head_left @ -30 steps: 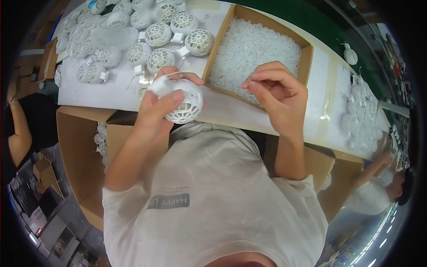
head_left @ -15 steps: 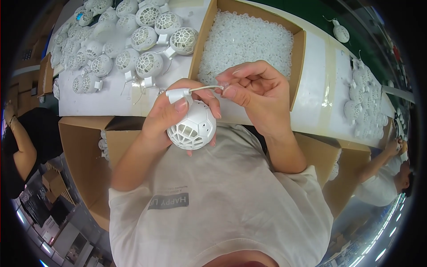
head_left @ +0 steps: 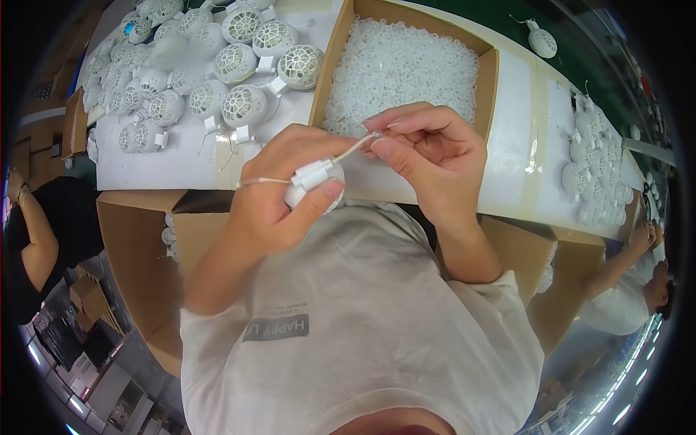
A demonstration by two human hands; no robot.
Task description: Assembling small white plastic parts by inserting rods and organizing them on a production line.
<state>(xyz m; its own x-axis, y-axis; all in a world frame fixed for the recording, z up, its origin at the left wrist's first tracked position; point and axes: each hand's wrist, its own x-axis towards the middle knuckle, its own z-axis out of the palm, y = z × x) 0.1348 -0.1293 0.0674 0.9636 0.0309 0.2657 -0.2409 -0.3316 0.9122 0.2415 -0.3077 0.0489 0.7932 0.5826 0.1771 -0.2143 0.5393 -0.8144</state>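
My left hand (head_left: pixel 267 190) is wrapped round a white openwork plastic ball (head_left: pixel 336 174), most of it hidden by my fingers. My thumb rests by the white tube-shaped fitting (head_left: pixel 312 175) on the ball, which faces up. A thin pale cord (head_left: pixel 351 150) passes from one end of that fitting toward my right hand; another length sticks out to the left. My right hand (head_left: pixel 428 148) pinches the cord's end between thumb and forefinger, with a tiny clear piece (head_left: pixel 376 135) at the fingertips. The other right fingers are curled.
Beyond my hands a cardboard tray (head_left: pixel 490 94) holds many small clear rings (head_left: pixel 406 69). Similar white balls (head_left: pixel 243 106) crowd the table's left, with more (head_left: pixel 591 167) at the right. Open cardboard boxes (head_left: pixel 138 268) flank me. Other people sit at both sides.
My left hand has turned the ball, so its latticed side is now hidden and the fitting faces up. My right hand has shifted slightly right, still pinching the cord's end.
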